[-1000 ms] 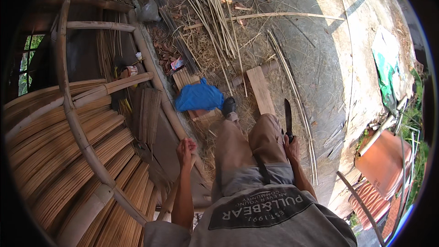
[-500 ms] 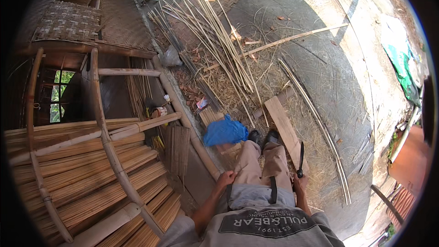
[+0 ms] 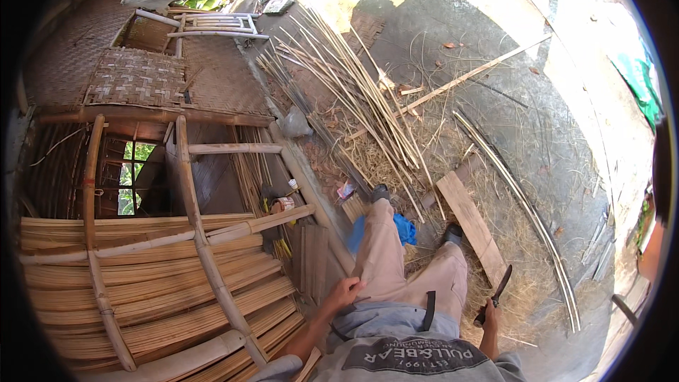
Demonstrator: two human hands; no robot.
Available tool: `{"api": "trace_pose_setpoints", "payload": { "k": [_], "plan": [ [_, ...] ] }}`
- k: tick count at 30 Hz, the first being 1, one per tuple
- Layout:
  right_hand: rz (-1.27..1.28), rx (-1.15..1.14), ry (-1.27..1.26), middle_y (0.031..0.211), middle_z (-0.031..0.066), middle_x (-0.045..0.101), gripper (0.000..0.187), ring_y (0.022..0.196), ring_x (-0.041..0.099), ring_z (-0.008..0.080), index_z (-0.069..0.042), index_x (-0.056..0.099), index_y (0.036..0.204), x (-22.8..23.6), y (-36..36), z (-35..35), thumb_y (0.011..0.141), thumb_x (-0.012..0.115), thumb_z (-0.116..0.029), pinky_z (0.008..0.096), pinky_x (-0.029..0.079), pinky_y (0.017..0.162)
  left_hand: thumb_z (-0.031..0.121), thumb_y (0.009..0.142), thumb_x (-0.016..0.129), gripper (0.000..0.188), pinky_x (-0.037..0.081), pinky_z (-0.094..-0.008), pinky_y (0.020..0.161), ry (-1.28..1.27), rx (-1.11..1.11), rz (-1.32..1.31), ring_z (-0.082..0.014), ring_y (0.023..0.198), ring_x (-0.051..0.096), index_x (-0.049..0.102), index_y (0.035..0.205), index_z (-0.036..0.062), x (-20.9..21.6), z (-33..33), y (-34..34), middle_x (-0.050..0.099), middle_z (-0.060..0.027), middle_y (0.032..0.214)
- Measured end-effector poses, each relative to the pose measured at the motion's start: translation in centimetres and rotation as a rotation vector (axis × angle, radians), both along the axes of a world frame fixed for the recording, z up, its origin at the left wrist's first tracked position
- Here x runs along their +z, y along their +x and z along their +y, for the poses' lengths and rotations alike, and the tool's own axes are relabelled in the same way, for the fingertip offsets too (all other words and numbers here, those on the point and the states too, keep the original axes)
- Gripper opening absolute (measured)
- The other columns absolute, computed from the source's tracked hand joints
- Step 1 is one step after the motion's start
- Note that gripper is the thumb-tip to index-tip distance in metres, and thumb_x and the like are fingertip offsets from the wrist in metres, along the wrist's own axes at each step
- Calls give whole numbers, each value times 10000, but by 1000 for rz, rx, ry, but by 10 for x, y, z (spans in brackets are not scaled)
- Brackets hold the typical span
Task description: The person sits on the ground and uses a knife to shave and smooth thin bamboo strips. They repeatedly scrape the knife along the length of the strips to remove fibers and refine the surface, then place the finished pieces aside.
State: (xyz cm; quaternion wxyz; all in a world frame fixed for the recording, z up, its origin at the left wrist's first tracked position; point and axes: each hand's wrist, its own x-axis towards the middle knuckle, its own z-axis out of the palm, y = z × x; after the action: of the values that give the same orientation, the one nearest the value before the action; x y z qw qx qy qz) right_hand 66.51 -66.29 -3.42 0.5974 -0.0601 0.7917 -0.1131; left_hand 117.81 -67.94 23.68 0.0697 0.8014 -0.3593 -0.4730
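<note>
My right hand (image 3: pixel 489 317) is wrapped round the dark handle of a knife (image 3: pixel 503 282), whose blade points forward and slightly outward beside my right leg. On the left, my left hand (image 3: pixel 345 291) is closed at the side of my trouser leg (image 3: pixel 373 258), with the fingers seemingly pinching its cloth. A pale wooden board (image 3: pixel 470 225) lies on the ground beyond the knife. My left leg partly covers a blue plastic bag (image 3: pixel 405 230).
Long bamboo strips (image 3: pixel 361 92) lie fanned out ahead, with shavings (image 3: pixel 385 152) around them. More long strips (image 3: pixel 523 205) curve along the right. At left, a bamboo frame (image 3: pixel 201 237) stands before stacked slats (image 3: pixel 148 276). A low ledge (image 3: pixel 311 194) edges it.
My feet have moved apart, and my left leg has come in front of the blue bag. The knife has swung outward to the right with my right hand. My left hand stays at the trousers.
</note>
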Motion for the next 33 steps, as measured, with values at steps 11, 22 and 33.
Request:
{"api": "trace_pose_setpoints", "payload": {
  "k": [11, 22, 33],
  "plan": [
    [11, 110, -238, 787, 121, 693, 386, 656, 675, 180, 32, 638, 1004, 25, 177, -84, 910, 730, -330, 327, 549, 593, 356, 947, 649, 339, 471, -416, 643, 143, -336, 154, -333, 651, 619, 702, 925, 22, -20, -61, 118, 639, -213, 736],
    [137, -50, -99, 842, 99, 703, 448, 725, 685, 182, 6, 649, 1022, 123, 347, -79, 900, 687, -424, 334, 535, 691, 404, 969, 671, 444, 377, -279, 566, 483, -495, 418, -58, 640, 464, 630, 779, 5, -64, -164, 272, 505, 38, 653],
    [128, -8, -95, 796, 148, 689, 501, 757, 689, 262, 6, 651, 997, 70, 357, -51, 867, 688, -477, 388, 523, 704, 411, 966, 675, 432, 339, -250, 522, 559, -424, 296, -48, 584, 451, 636, 774, 26, -57, -156, 261, 552, 31, 655]
  ]
}}
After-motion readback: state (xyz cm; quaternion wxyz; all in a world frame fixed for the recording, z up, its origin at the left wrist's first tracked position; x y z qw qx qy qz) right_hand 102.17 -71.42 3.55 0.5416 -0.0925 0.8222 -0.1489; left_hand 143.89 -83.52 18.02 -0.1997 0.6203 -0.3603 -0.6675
